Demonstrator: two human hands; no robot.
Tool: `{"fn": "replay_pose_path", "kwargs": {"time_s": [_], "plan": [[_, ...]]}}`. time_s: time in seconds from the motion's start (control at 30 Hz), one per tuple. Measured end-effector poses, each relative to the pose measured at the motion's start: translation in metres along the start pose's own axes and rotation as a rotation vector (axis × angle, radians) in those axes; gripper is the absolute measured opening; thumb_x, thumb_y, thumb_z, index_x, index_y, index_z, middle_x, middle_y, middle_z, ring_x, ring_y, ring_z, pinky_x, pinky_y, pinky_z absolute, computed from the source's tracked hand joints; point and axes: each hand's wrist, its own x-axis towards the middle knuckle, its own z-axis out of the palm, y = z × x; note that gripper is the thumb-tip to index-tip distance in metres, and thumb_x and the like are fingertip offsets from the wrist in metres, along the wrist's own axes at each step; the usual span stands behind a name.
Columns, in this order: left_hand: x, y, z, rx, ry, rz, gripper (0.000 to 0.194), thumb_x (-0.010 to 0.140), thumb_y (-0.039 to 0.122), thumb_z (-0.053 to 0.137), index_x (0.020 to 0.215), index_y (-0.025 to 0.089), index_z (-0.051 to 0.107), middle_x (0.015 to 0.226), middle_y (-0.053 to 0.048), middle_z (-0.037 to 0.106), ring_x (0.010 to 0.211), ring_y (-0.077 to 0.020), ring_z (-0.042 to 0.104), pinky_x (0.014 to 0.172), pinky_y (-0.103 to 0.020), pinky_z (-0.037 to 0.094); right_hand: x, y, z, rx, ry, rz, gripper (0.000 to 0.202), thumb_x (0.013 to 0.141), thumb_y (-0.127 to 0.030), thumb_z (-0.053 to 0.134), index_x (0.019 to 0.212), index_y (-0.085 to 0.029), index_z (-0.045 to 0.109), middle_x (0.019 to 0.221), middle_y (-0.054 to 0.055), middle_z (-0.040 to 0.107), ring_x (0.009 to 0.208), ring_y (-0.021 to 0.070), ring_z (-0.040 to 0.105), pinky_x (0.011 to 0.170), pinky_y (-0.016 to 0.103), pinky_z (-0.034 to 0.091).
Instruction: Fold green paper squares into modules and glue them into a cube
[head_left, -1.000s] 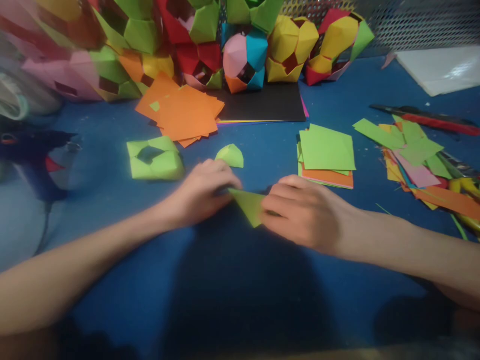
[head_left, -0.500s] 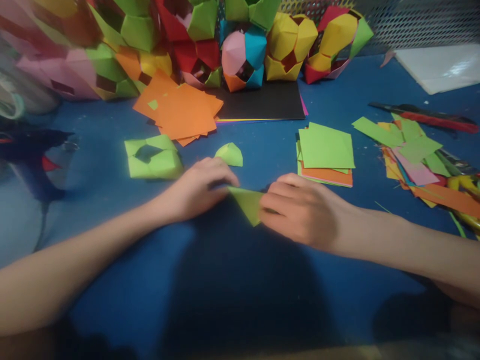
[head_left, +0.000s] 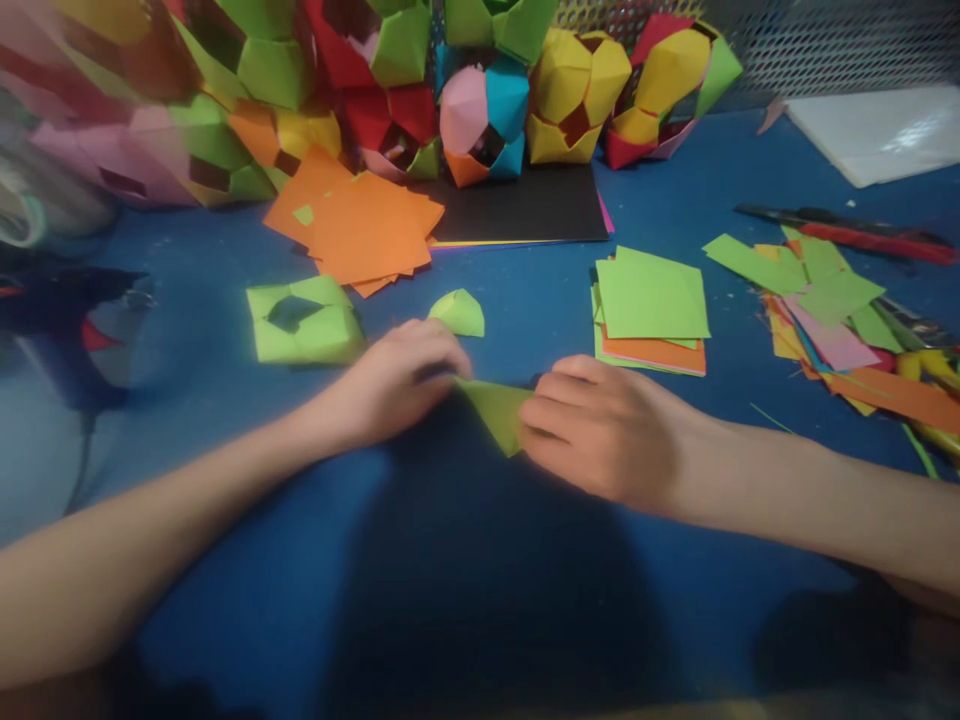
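Over broad tabletop [head_left: 480, 600], hands [head_left: 416, 378] [head_left: 604, 432] hold green paper [head_left: 496, 414] edges.

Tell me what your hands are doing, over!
Left hand, right hand: both gripping green paper triangle. Small folded green piece: just beyond left hand. Glue gun: far left.

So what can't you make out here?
All in the head view:
Both ends of the green paper: covered by the left hand and right hand.
The glue gun: blurred, cut off by the left edge.
The upper paper shapes: tops cut off by the top edge.
The white sheet: cut off by the right edge.
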Motion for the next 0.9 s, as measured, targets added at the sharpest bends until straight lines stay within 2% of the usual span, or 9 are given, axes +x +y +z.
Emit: {"fn": "replay_pose_path", "kwargs": {"time_s": [0.17, 0.27, 0.4, 0.53, 0.6, 0.7, 0.9], "plan": [[-0.002, 0.0, 0.0, 0.002, 0.023, -0.009, 0.018, 0.08, 0.004, 0.046, 0.081, 0.015, 0.06, 0.083, -0.003, 0.064, 0.088, -0.016, 0.056, 0.082, -0.033, 0.043, -0.002, -0.006, 0.001, 0.009, -0.017, 0.028, 0.032, 0.087, -0.007, 0.045, 0.058, -0.017, 0.055, 0.062, 0.002, 0.053, 0.061, 0.0136, 0.037, 0.065, 0.032, 0.027], [-0.003, 0.001, -0.002, 0.001, 0.03, -0.03, 0.02, 0.078, 0.002, 0.045, 0.082, 0.015, 0.06, 0.085, -0.004, 0.063, 0.087, -0.0154, 0.056, 0.083, -0.032, 0.043, -0.004, -0.011, -0.001, 0.017, -0.07, 0.047, 0.032, 0.087, -0.008, 0.044, 0.057, -0.017, 0.053, 0.062, 0.002, 0.052, 0.061, 0.0141, 0.038, 0.065, 0.032, 0.026], [-0.003, 0.004, -0.001, -0.012, 0.035, 0.016, 0.012, 0.085, 0.013, 0.049, 0.088, 0.015, 0.06, 0.087, -0.004, 0.064, 0.086, -0.0154, 0.056, 0.079, -0.032, 0.043, -0.004, -0.017, -0.003, 0.001, -0.099, 0.07, 0.028, 0.084, -0.006, 0.044, 0.059, -0.017, 0.053, 0.061, 0.003, 0.05, 0.059, 0.0148, 0.038, 0.062, 0.032, 0.023], [-0.002, 0.005, 0.006, 0.098, 0.103, 0.059, 0.016, 0.089, 0.019, 0.049, 0.077, 0.015, 0.06, 0.077, -0.005, 0.063, 0.078, -0.0158, 0.054, 0.074, -0.032, 0.041, -0.004, -0.02, -0.004, -0.011, -0.099, 0.064, 0.028, 0.081, -0.006, 0.045, 0.057, -0.018, 0.052, 0.059, 0.003, 0.047, 0.057, 0.0149, 0.036, 0.06, 0.033, 0.02], [-0.002, 0.005, 0.009, 0.153, 0.121, 0.049, 0.02, 0.09, 0.017, 0.047, 0.075, 0.015, 0.06, 0.076, -0.005, 0.062, 0.077, -0.0156, 0.053, 0.073, -0.032, 0.042, -0.004, -0.021, -0.005, -0.014, -0.106, 0.063, 0.027, 0.08, -0.005, 0.046, 0.056, -0.018, 0.051, 0.058, 0.003, 0.046, 0.056, 0.015, 0.036, 0.059, 0.033, 0.019], [-0.001, 0.004, 0.012, 0.228, 0.16, 0.026, 0.015, 0.089, 0.018, 0.049, 0.08, 0.014, 0.06, 0.079, -0.006, 0.062, 0.076, -0.0161, 0.053, 0.072, -0.032, 0.044, -0.005, -0.022, -0.005, -0.033, -0.124, 0.065, 0.024, 0.078, -0.006, 0.048, 0.058, -0.017, 0.052, 0.059, 0.003, 0.046, 0.057, 0.0148, 0.036, 0.06, 0.033, 0.017], [0.0, 0.001, 0.011, 0.323, 0.256, -0.075, 0.016, 0.088, 0.016, 0.048, 0.077, 0.015, 0.059, 0.075, -0.004, 0.06, 0.074, -0.0158, 0.055, 0.068, -0.03, 0.048, -0.006, -0.023, -0.006, -0.057, -0.164, 0.056, 0.017, 0.077, -0.007, 0.052, 0.062, -0.016, 0.054, 0.06, 0.002, 0.047, 0.058, 0.014, 0.036, 0.059, 0.032, 0.017]]}}
